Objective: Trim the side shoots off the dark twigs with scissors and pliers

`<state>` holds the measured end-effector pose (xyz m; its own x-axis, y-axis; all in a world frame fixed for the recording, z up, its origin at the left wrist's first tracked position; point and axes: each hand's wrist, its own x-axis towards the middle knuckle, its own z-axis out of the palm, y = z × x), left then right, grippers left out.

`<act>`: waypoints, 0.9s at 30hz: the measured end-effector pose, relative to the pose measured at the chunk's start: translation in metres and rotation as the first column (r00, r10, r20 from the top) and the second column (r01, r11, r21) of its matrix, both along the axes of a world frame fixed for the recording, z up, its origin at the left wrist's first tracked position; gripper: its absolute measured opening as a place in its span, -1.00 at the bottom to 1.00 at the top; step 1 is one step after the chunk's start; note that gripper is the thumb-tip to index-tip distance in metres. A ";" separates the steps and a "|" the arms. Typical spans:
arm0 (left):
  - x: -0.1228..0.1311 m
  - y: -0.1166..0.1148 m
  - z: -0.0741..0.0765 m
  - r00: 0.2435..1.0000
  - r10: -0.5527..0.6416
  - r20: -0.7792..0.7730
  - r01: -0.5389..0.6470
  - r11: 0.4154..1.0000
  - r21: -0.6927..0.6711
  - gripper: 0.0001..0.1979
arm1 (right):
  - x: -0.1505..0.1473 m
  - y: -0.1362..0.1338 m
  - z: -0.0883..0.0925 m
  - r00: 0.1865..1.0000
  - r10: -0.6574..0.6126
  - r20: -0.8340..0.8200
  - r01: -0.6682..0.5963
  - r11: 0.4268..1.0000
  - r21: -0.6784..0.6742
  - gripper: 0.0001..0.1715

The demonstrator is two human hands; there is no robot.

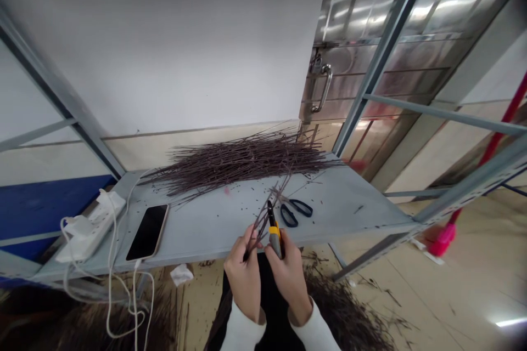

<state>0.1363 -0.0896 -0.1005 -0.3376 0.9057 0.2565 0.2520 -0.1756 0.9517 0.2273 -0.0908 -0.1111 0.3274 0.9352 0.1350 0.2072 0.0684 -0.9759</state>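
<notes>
Just in front of the shelf's near edge, my left hand [244, 269] is closed round a few thin brown twigs [262, 221], which point up and to the right. My right hand [289, 273] grips pruning shears [274, 232] with yellow and grey handles. Their dark blades reach up beside the twigs; whether they touch them I cannot tell. A pair of scissors [295, 210] with dark blue handles lies on the shelf, right of the shears' tip. Behind both hands a large pile of twigs [242, 162] stretches along the back of the shelf.
A phone [148, 232] lies left on the grey shelf [197, 236], with a cable plugged in. Beyond it sits a white power strip [93, 227] with trailing cables. Metal posts [381, 60] frame the shelf. Cut twigs [341, 312] heap on the floor, near a pink broom [443, 238].
</notes>
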 end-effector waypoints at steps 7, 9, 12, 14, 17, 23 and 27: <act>-0.018 0.009 0.003 0.998 0.023 -0.063 -0.022 1.000 0.012 -0.71 | 0.000 -0.003 -0.012 0.891 0.216 -0.400 -0.262 0.963 -0.064 -0.84; -0.020 0.010 0.005 0.998 -0.030 -0.054 0.031 0.999 0.025 -0.71 | 0.000 -0.006 -0.010 0.739 0.274 -0.616 -0.401 0.913 -0.075 -0.78; -0.021 0.012 0.006 0.997 -0.079 -0.012 0.079 0.996 0.037 -0.74 | 0.000 -0.012 0.000 0.450 0.351 -0.821 -0.587 0.810 0.024 -0.74; -0.022 0.013 0.005 0.996 -0.088 0.029 0.088 0.996 0.022 -0.77 | -0.001 -0.016 0.006 0.261 0.385 -0.885 -0.660 0.740 0.127 -0.76; -0.025 0.013 0.006 0.990 -0.100 0.099 0.100 0.995 0.008 -0.76 | -0.001 -0.019 0.012 -0.038 0.412 -0.910 -0.735 0.605 0.305 -0.80; -0.035 0.007 0.015 0.967 -0.199 0.162 0.206 0.978 -0.029 -0.76 | 0.002 -0.019 0.012 -0.048 0.512 -0.858 -0.765 0.533 0.361 -0.77; -0.035 0.005 0.023 0.978 -0.176 0.109 0.183 0.982 -0.051 -0.76 | 0.003 -0.015 0.006 0.628 0.430 -0.648 -0.550 0.835 0.020 -0.81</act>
